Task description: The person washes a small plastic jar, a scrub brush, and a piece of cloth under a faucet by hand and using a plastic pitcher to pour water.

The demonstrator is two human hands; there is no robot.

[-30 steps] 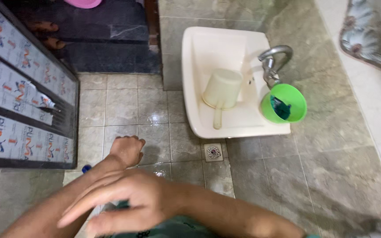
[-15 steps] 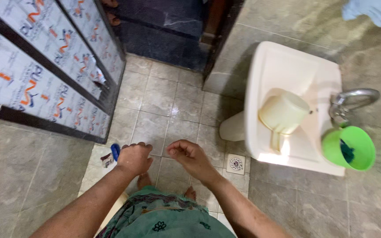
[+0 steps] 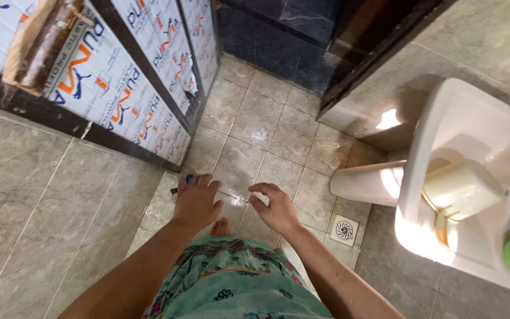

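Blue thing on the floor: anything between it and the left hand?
Nothing visible. The left hand hangs just above the small blue object on the tiled floor; its fingers partly cover it from this view. The right hand is off to the side.

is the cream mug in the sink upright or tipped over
Tipped over. The cream mug lies on its side in the white sink, handle toward the sink's front edge. Cannot tell whether anything is inside.

Glossy wet floor tiles (image 3: 267, 139), a smooth glazed ceramic washbasin (image 3: 473, 136), a matt plastic mug (image 3: 461, 189).
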